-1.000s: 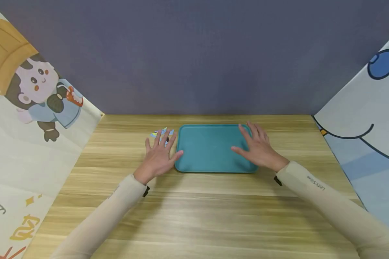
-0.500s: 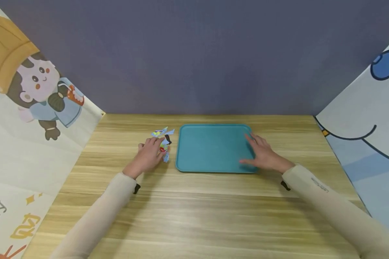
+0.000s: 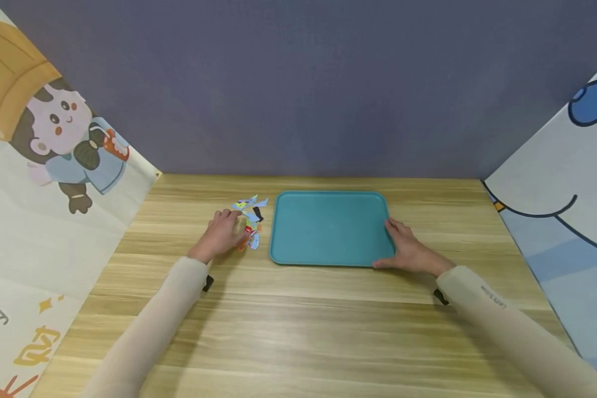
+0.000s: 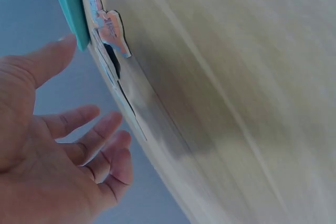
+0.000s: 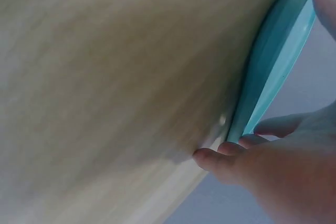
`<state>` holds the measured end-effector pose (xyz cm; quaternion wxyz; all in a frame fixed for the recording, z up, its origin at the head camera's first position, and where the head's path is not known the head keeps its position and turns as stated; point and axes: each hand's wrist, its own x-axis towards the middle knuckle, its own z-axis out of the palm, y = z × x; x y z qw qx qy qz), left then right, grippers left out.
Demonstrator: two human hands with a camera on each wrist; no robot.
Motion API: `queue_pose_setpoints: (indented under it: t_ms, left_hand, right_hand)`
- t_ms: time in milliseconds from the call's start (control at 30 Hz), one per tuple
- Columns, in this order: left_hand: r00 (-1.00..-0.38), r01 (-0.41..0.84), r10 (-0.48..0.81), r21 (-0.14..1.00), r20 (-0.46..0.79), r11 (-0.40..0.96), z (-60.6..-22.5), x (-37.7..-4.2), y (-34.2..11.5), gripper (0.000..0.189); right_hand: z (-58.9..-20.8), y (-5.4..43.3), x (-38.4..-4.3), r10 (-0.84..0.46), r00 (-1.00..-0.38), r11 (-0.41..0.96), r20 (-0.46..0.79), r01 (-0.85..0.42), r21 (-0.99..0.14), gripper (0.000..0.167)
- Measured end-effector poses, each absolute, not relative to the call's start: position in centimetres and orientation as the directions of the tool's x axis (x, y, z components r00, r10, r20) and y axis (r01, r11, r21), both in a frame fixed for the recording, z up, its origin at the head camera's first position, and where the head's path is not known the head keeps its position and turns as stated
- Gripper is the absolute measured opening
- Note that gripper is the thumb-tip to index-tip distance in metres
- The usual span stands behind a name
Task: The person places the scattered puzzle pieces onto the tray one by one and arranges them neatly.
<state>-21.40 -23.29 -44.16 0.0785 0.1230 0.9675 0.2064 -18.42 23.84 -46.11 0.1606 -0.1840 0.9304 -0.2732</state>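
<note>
A teal tray (image 3: 330, 228) lies flat on the wooden table. My right hand (image 3: 410, 251) is at its front right corner, fingers along the right rim and thumb by the front edge. In the right wrist view the right hand (image 5: 283, 161) has its fingertips beside the tray's outer wall (image 5: 273, 61). Flat colourful pieces, like jigsaw pieces (image 3: 252, 216), lie left of the tray. My left hand (image 3: 220, 235) hovers beside them, hiding some. In the left wrist view the left hand (image 4: 63, 145) has loosely bent fingers and holds nothing; several pieces (image 4: 111, 30) lie beyond it.
The wooden table (image 3: 303, 331) stretches in front of the tray. A dark grey-blue panel (image 3: 308, 88) stands behind the table. Printed cartoon panels rise at the left (image 3: 55, 221) and right (image 3: 567, 193) sides.
My left hand has moved left and drawn back, its fingers now more bent, uncovering more pieces. My right hand has moved from over the tray out to its front right corner.
</note>
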Motion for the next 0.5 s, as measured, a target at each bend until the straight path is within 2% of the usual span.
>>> queue_pose_setpoints:
  t_ms: [200,500]
  left_hand:
    - [-0.960,0.178,0.251,0.425,-0.122,0.887,-44.8,-22.2,-22.6,0.067]
    - [-0.959,0.203,0.264,0.394,-0.105,0.896,-45.5,-22.8,-21.8,0.057]
  right_hand:
    - [-46.4,24.0,-18.3,-0.427,-0.885,0.781,-0.183,-0.259,-0.568,0.124]
    - [-46.5,23.9,-18.2,-0.423,-0.889,0.785,-0.175,-0.263,-0.561,0.124]
